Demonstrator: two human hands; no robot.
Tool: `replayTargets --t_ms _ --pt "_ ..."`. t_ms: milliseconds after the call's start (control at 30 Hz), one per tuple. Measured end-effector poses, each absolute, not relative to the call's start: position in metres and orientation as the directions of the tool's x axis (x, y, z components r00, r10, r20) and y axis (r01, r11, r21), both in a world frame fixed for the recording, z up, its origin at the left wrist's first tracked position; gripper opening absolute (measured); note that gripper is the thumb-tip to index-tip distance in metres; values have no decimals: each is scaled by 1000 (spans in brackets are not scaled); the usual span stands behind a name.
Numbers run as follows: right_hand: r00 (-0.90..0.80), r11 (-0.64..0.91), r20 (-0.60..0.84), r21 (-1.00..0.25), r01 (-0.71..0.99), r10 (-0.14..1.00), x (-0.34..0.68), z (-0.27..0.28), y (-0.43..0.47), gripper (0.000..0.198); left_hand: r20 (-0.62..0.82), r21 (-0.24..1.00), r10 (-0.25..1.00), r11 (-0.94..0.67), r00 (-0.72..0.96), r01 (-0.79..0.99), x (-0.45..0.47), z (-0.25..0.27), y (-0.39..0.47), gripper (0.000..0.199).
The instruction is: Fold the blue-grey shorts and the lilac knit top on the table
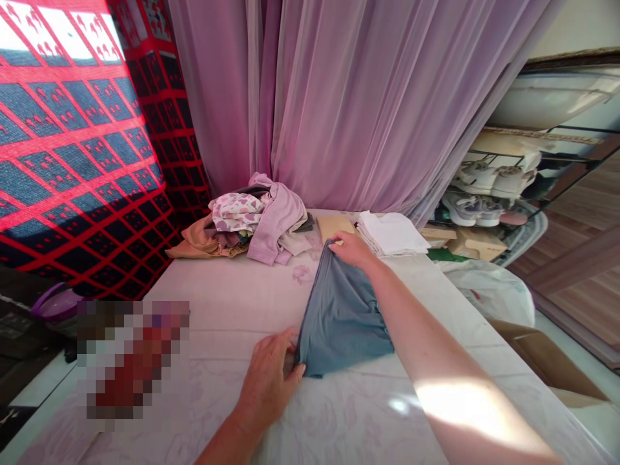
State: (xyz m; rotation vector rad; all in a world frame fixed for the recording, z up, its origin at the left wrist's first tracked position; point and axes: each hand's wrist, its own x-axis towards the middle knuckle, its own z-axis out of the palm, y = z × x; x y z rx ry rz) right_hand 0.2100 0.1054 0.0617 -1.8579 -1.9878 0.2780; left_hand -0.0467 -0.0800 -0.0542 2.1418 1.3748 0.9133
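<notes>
A blue-grey garment (346,316), its exact kind unclear, lies on the table (227,297) in front of me. My left hand (274,368) pinches its near left corner between thumb and fingers. At the far end of the same edge, my right hand (353,247) grips the other corner, so that edge runs straight between the two hands. The garment's right side is partly hidden behind my right forearm. Just beyond my right hand lies a folded yellow cloth (334,227), and beside it a stack of folded white cloth (392,234).
A heap of crumpled clothes (271,216) sits at the back left. A pixelated reddish item (140,361) is at the left. Purple curtains (329,97) hang behind. To the right stand a shoe rack (489,187) and an open cardboard box (547,361).
</notes>
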Motion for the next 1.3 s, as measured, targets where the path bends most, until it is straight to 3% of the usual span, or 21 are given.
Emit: replayTargets --t_ms 100,200,267,367,533,633,733,867,933,1033,1167,1300 --pt "-57 189 220 -646 739 974 215 89 89 16 295 619 924 -380 244 688 -44 -53 -80 58" --pt "-32 225 259 -763 606 965 217 108 75 11 254 608 914 -406 318 682 -43 -47 -78 23" --pt "-2 240 284 -808 538 959 220 117 72 9 209 665 921 -381 329 643 -44 -38 -69 10" --pt "81 273 333 -869 413 939 228 127 79 11 163 803 968 -242 191 545 -52 -8 -38 12" --pt "222 330 355 -933 142 908 249 148 106 23 392 855 906 -294 -160 428 -70 80 35 9" --pt "251 382 368 -924 -5 895 254 154 106 20 533 824 829 -465 -170 323 -76 120 49 14" --pt "246 386 358 -919 -77 901 253 141 87 19 591 800 798 -561 -120 212 -78 122 29 15" --pt "266 193 184 -981 -10 946 252 87 40 24 482 832 864 -503 147 235 -78 75 -18 10" --pt "313 91 104 -994 56 944 255 49 13 24 384 813 868 -479 315 330 -75 46 -39 10" --pt "335 -24 49 -977 212 941 266 -5 -20 24 234 759 868 -444 437 476 -70 13 -62 12" --pt "338 -80 95 -880 467 936 284 -44 -47 29 172 673 817 -506 551 540 -59 -5 -75 17" --pt "343 -173 118 -687 706 932 289 -49 -55 30 146 614 777 -557 612 560 -51 -5 -77 19"
